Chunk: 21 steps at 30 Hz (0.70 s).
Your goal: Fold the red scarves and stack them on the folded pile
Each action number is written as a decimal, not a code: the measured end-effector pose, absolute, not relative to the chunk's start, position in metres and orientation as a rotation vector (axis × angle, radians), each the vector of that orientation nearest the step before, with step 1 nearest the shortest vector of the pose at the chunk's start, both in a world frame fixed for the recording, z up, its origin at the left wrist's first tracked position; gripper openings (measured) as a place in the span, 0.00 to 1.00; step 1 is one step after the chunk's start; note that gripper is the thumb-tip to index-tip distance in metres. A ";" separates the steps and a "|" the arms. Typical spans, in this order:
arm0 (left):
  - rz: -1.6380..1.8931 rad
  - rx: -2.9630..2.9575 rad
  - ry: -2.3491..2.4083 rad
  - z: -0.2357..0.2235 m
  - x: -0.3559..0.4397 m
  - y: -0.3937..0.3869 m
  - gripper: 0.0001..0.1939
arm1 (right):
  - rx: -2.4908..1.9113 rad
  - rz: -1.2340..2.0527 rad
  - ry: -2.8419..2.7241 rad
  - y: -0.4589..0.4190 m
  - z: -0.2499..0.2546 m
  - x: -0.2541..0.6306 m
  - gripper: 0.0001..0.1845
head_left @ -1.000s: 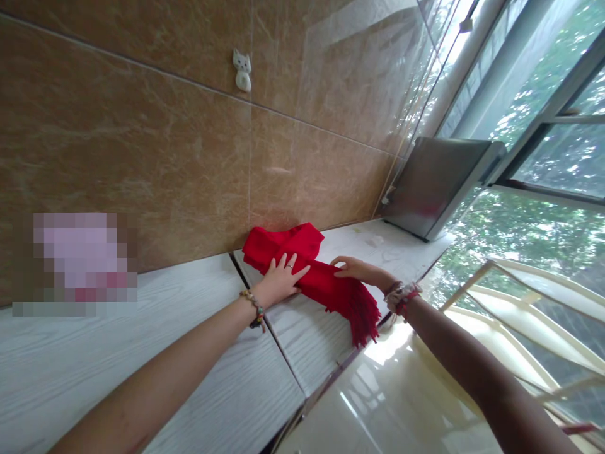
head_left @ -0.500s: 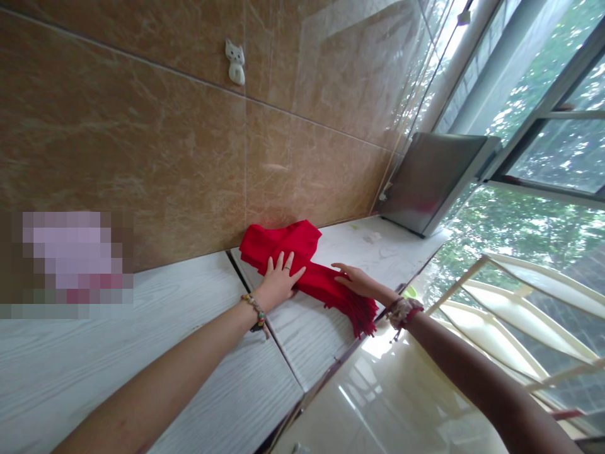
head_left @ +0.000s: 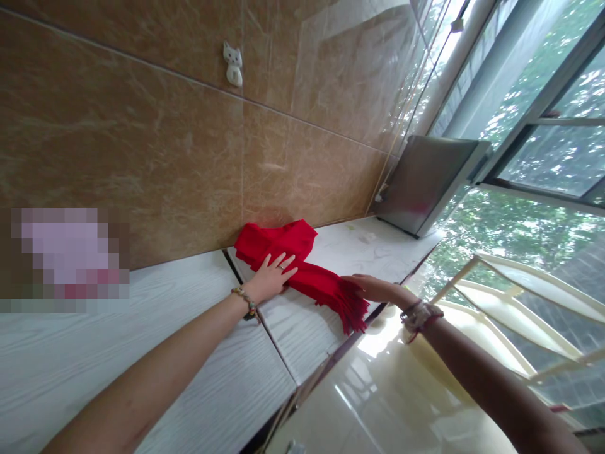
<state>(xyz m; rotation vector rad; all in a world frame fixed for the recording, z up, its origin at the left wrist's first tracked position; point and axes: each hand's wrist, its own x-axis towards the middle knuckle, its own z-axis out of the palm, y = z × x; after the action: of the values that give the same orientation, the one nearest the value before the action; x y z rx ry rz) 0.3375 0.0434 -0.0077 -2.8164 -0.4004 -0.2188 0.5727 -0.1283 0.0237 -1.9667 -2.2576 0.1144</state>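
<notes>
A red scarf (head_left: 312, 279) with a fringed end lies folded over itself on the white wood-grain surface, close to the tiled wall. My left hand (head_left: 270, 277), with a ring and a beaded bracelet, rests flat on the scarf near its fold, fingers spread. At the fringe (head_left: 352, 309), my right hand (head_left: 375, 289) touches the far side edge of the scarf. Its fingers reach out to the left over the edge, and the thumb is hidden. Fabric bands circle the right wrist.
A brown marbled tile wall (head_left: 179, 151) carries a white cat-shaped hook (head_left: 233, 64). A grey box-like appliance (head_left: 430, 183) stands at the surface's far end. Cream rack shelves (head_left: 515, 309) are right, by the window. The glossy floor (head_left: 359, 403) lies below; a pixelated patch covers the left.
My right hand has drawn back to the right, towards the fringe's edge, and its fingers have come closer together. My left hand stays flat on the scarf. The view has shifted slightly.
</notes>
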 end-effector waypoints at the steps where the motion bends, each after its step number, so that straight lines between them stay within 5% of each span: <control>1: -0.219 -2.813 -0.403 -0.008 0.337 0.044 0.26 | -1.931 0.124 -2.300 -0.128 0.031 0.569 0.16; 10: -0.272 -2.819 -0.418 -0.013 0.335 0.045 0.25 | -2.068 -0.023 -2.504 -0.123 0.030 0.511 0.12; 21: -0.331 -2.861 -0.431 -0.014 0.336 0.043 0.25 | -1.996 0.757 -2.511 -0.151 0.068 0.556 0.13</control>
<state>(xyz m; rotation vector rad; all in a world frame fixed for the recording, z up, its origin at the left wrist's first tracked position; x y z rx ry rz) 0.3355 0.0427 -0.0138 -2.8613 -0.4313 -0.3310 0.5558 -0.1510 0.0683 -1.9963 -2.5109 0.7566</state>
